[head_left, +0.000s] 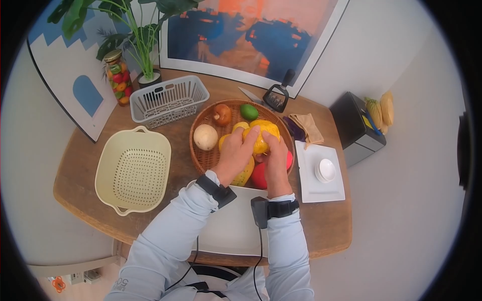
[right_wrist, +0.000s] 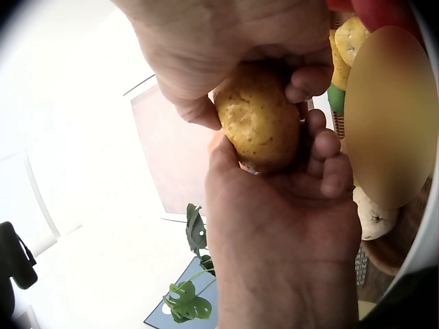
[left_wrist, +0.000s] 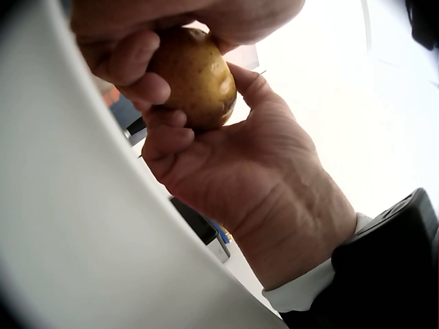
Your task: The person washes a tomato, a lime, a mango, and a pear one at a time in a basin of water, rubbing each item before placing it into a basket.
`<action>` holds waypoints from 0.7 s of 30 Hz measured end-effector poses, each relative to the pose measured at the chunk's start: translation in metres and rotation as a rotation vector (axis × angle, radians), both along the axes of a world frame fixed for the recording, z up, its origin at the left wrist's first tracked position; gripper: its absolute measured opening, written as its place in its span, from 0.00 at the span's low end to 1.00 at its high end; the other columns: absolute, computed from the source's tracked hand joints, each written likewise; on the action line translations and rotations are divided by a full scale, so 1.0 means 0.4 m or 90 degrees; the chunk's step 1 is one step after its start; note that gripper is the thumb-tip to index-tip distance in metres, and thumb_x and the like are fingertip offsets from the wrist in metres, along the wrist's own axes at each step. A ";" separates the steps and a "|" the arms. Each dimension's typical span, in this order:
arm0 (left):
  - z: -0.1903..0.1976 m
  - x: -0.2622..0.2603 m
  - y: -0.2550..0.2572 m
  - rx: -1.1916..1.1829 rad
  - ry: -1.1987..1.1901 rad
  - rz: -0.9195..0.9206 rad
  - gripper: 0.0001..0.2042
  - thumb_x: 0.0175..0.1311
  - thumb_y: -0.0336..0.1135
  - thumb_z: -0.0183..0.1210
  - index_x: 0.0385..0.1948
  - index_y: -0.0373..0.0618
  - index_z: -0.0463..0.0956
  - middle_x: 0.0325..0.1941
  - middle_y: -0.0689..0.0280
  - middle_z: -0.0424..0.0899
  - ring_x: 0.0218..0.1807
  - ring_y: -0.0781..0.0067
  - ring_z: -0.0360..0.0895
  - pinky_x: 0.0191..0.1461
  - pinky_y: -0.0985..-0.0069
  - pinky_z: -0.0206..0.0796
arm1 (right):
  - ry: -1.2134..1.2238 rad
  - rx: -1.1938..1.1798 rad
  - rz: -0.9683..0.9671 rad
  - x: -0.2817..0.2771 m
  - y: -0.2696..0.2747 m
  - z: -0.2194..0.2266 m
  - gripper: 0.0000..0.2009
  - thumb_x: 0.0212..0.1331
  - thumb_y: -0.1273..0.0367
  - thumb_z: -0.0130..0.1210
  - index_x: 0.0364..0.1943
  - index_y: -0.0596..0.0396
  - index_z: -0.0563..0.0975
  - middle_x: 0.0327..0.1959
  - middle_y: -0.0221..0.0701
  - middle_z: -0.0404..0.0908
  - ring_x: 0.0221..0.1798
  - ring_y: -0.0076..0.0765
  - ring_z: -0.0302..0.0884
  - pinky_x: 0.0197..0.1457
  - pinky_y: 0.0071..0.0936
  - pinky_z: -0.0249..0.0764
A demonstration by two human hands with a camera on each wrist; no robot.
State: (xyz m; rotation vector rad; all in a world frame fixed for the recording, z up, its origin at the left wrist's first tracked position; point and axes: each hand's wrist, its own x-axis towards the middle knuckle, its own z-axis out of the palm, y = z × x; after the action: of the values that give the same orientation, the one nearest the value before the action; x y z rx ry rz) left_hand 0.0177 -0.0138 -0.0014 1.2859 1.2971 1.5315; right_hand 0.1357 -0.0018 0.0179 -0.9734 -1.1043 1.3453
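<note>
Both hands hold a yellow-brown potato (head_left: 264,133) (left_wrist: 199,79) (right_wrist: 259,122) between them, above a round wicker basket (head_left: 195,159). My left hand (head_left: 234,153) (left_wrist: 199,17) (right_wrist: 281,233) grips one side of it, fingers curled around. On the other side my right hand (head_left: 275,168) (left_wrist: 243,171) (right_wrist: 240,44) has its thumb and fingers bent about it. Inside the basket lie a brown onion (head_left: 222,115), a pale round vegetable (head_left: 206,137), a green fruit (head_left: 249,112), a red item (head_left: 259,176) and several yellow ones, partly hidden by the hands.
A cream colander (head_left: 105,165) and a grey plastic basket (head_left: 198,95) stand on the left. A white tray (head_left: 226,231) lies in front, under the wrists. To the right are a white plate (head_left: 329,193) with small bowls and a folded cloth (head_left: 307,127). A knife (head_left: 249,95) lies behind.
</note>
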 end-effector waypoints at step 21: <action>0.034 -0.022 -0.015 -0.131 -0.393 -0.182 0.21 0.70 0.55 0.52 0.42 0.43 0.75 0.28 0.70 0.76 0.21 0.82 0.71 0.20 0.83 0.58 | -0.167 0.276 -0.083 -0.027 -0.032 0.002 0.23 0.59 0.62 0.65 0.53 0.62 0.73 0.47 0.38 0.77 0.48 0.36 0.76 0.53 0.31 0.72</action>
State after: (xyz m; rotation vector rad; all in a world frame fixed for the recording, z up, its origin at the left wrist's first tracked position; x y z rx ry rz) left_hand 0.0090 -0.0199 0.0120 0.7373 0.8056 1.3914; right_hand 0.1249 -0.0145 0.0188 -0.8929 -1.4316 0.8377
